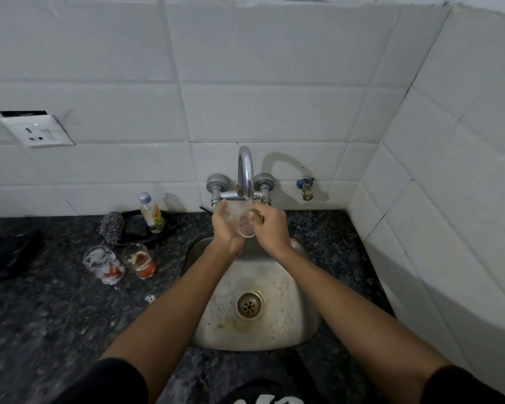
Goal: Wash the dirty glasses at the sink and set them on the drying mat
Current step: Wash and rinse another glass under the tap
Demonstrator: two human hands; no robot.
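Both hands are holding one clear glass (247,224) under the tap (244,170) above the sink (286,287): the left hand (226,225) is cupping it with curled fingers, and the right hand (270,228) is gripping its other side (water is running onto it). Two dirty glasses, one soapy (104,263) and one orange-stained (139,260), are standing on the dark counter (56,316) left of the sink, near a steel scrubber (111,227) and a small bottle (151,212).

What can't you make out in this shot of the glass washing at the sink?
Head view:
- Drying mat: a dark shape at the left edge is too dark and blurred to identify.
- Glass under the tap: left hand and right hand hide its sides.
- Bottle label: too small.
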